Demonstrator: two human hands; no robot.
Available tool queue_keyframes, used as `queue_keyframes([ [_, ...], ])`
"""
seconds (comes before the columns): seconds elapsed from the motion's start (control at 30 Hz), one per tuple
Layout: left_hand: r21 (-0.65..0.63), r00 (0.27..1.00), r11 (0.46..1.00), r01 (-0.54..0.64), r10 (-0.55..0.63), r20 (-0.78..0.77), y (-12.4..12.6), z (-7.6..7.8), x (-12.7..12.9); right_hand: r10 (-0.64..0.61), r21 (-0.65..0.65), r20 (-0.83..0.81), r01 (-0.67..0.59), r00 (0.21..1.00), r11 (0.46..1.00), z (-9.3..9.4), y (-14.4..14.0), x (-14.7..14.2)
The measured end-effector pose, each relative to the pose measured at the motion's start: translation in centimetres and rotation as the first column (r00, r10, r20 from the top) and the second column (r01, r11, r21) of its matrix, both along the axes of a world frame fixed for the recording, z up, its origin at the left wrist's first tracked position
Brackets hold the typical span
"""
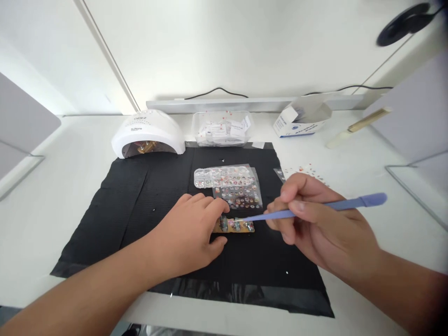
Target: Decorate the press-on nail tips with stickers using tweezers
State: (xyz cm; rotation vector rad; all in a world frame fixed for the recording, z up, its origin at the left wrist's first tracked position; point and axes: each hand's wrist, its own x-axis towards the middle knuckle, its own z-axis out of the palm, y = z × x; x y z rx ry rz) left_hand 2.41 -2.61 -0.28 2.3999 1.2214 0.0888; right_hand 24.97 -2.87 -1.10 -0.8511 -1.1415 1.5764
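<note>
Nail strip point(234, 225), studded w/ small decorated tips, lies on a black mat point(140, 196) at center of the white tabletop point(52, 186). Left hand point(189, 233) pins the strip's left end, fingers point(219, 205) pressed on its top edge, thumb at the lower edge. Right hand point(315, 224) pinches a lilac tool point(315, 207) pen-style, tip touching the strip's right part. Just behind: gem trays point(231, 184). At the mat's far edge: a white lamp point(149, 133) & a clear tub point(222, 128); a box point(301, 119) to the right.
</note>
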Motion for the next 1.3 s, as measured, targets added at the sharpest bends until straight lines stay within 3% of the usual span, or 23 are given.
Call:
queue_keyframes([
  [0.2,0.023,0.999,1.000,0.003,-0.002,-0.039,-0.1,-0.4,0.3,-0.066,-0.054,-0.064,0.063,0.996,0.997,-1.5,-1.2,0.6],
  [0.43,-0.008,0.997,1.000,-0.026,0.025,-0.067,-0.6,-0.6,0.8,-0.026,-0.183,-0.040,0.018,0.999,0.983,-3.6,-2.0,0.8],
  [0.8,-0.006,0.999,1.000,-0.030,0.030,0.011,-0.6,-0.4,0.5,-0.002,-0.264,-0.033,-0.007,0.999,0.964,-3.6,-1.7,0.8],
  [1.3,0.000,0.999,1.000,-0.027,0.027,0.047,-0.5,0.0,0.5,0.015,-0.269,0.016,-0.010,1.000,0.963,-3.5,-1.5,0.8],
])
